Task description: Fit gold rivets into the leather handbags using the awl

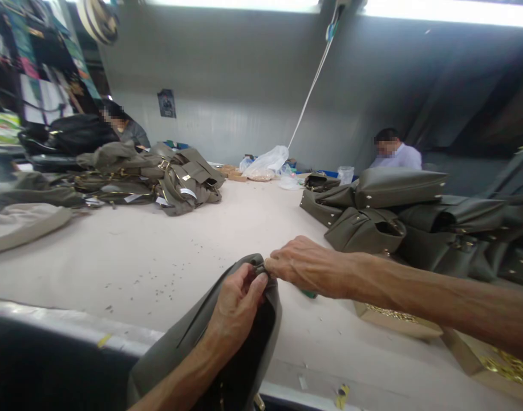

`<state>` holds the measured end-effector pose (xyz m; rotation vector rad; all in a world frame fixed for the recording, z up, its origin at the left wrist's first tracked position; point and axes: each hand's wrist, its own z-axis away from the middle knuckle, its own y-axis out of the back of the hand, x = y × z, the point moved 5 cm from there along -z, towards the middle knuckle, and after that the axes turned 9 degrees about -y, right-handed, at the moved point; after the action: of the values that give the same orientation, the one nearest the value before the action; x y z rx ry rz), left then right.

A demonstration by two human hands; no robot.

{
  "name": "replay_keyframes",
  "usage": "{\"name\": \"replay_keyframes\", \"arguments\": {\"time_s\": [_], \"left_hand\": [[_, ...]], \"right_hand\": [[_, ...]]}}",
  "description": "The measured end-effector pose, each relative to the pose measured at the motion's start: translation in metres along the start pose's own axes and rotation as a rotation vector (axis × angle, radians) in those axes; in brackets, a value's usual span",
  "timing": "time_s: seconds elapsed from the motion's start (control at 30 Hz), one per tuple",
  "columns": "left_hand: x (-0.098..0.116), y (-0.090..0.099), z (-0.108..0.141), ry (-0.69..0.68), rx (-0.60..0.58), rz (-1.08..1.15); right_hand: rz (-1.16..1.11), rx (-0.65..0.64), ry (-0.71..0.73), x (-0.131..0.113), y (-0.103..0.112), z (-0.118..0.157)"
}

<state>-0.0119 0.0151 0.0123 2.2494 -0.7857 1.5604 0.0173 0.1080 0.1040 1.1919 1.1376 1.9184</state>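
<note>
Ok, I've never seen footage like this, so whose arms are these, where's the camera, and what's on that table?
A camera worn on someone's head looks down at their own bare hands. The left hand grips an olive-green leather handbag at the table's near edge, while the right hand's fingers reach a small dark fitting at its top. The long pale table holds more olive-green handbags, and one person and another sit beyond it.
</note>
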Motion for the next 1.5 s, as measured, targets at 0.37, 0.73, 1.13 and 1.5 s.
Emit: {"name": "replay_keyframes", "arguments": {"time_s": [0.37,0.73,1.13,1.5], "left_hand": [[0.011,0.003,0.003,-0.182,0.083,-0.373],[0.010,0.019,-0.025,0.065,-0.087,-0.065],[0.026,0.049,-0.052,0.250,-0.094,-0.008],[-0.076,0.116,-0.084,0.326,0.016,-0.090]], "right_hand": [[-0.710,-0.030,-0.462,0.009,-0.019,0.002],[-0.498,0.267,-0.295,-0.015,0.007,0.039],[-0.389,0.421,0.019,-0.064,-0.059,0.008],[-0.194,0.604,-0.261,0.035,0.003,0.104]]}}
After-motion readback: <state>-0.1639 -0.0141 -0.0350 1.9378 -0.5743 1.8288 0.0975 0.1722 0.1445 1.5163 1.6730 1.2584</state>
